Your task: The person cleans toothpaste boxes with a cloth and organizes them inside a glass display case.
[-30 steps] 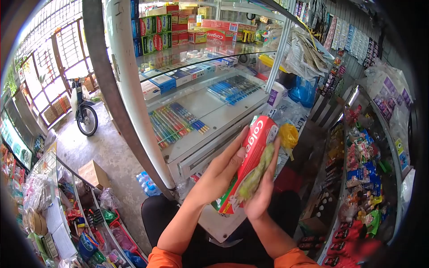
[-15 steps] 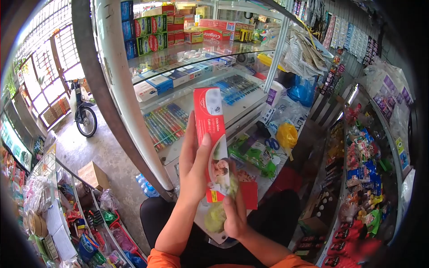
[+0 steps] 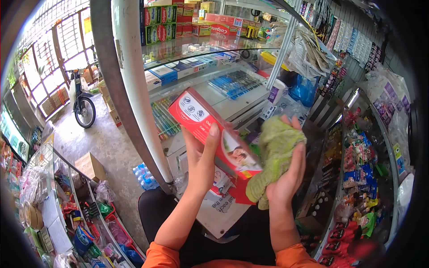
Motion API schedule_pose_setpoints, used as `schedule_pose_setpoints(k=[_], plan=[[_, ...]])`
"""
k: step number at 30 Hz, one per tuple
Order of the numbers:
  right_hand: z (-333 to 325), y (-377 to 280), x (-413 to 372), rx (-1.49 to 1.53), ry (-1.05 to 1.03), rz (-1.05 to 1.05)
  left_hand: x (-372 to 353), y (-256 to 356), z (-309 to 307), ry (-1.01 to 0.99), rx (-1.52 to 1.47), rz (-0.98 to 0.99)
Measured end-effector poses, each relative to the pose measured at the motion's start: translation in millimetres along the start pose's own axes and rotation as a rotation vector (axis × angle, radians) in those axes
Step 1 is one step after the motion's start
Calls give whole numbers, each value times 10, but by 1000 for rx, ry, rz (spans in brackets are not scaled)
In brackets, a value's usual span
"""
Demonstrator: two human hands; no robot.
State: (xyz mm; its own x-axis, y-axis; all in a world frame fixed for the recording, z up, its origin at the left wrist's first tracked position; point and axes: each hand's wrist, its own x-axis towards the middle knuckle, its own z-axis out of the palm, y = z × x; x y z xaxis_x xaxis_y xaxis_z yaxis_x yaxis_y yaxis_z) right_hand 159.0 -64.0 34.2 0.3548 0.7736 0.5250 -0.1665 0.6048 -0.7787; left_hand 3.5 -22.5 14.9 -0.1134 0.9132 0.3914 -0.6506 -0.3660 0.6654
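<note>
A long red-and-white Colgate toothpaste box is tilted up to the left, with my left hand closed around its side. My right hand grips a crumpled green cloth beside the box's lower right end. Below the held box, another red box lies on the white surface, partly hidden by the cloth. Some red-and-white packaging shows under my left hand.
A glass display case with toothpaste boxes and pens on its shelves stands in front. Its white post rises at my left. Packed snack shelves are on the right. A cardboard box and a motorbike stand on the left floor.
The toothpaste box has tilted over to the left and turned. My right hand has moved up and right with the green cloth, away from the box's lower end.
</note>
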Motion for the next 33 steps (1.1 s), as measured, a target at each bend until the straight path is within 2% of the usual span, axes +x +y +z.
schedule_pose_setpoints(k=[3, 5, 6, 7, 9, 11, 13, 15, 16, 17, 19, 20, 21, 23, 24, 25, 26, 27, 29, 32, 33], plan=[[0, -43, 13, -44, 77, -110, -10, -44, -10, 9, 45, 8], [23, -117, 14, -149, 43, -263, -27, -184, -61, -82, 387, 183], [41, -166, 10, -276, -6, -358, -21, -258, -78, -62, 540, 331], [26, -205, 13, -283, 5, -357, -59, -295, -97, -71, 537, 322], [-17, -292, 18, -496, -403, -651, -121, -314, -122, -189, 871, 390], [107, -500, 53, -744, -714, -810, -103, -380, -157, -217, 879, 452], [89, -446, 178, -819, -736, -772, -118, -326, -146, -269, 993, 581], [-9, -298, 303, -780, -500, -525, -142, -326, -96, -213, 1003, 611], [18, -278, 226, -826, -502, -622, -129, -335, -112, -212, 988, 626], [58, -312, 164, -824, -504, -634, -94, -354, -128, -213, 974, 647], [145, -428, 43, -807, -661, -774, -63, -341, -137, -214, 993, 636], [53, -313, 157, -760, -589, -791, -77, -307, -147, -238, 1023, 651], [2, -266, 192, -764, -582, -774, -96, -268, -134, -259, 1048, 669], [-60, -210, 298, -466, -387, -74, -140, -323, -152, -216, 957, 623], [-157, -57, 325, -468, -385, -82, -183, -356, -151, -153, 767, 561], [-292, 172, 322, -261, -178, -29, -225, -375, -154, -96, 578, 491], [-364, 295, 304, -49, 25, 21, -254, -59, -124, -230, 872, 478], [-318, 327, 237, -45, 22, 15, -264, -12, -77, -230, 873, 486], [-122, 448, -80, 453, 227, 469, -301, 6, -4, -219, 483, 824], [147, 414, -520, 676, -83, 520, -352, 13, -3, -249, 550, 755], [165, 388, -484, 690, -73, 524, -332, -6, 3, -259, 563, 747]])
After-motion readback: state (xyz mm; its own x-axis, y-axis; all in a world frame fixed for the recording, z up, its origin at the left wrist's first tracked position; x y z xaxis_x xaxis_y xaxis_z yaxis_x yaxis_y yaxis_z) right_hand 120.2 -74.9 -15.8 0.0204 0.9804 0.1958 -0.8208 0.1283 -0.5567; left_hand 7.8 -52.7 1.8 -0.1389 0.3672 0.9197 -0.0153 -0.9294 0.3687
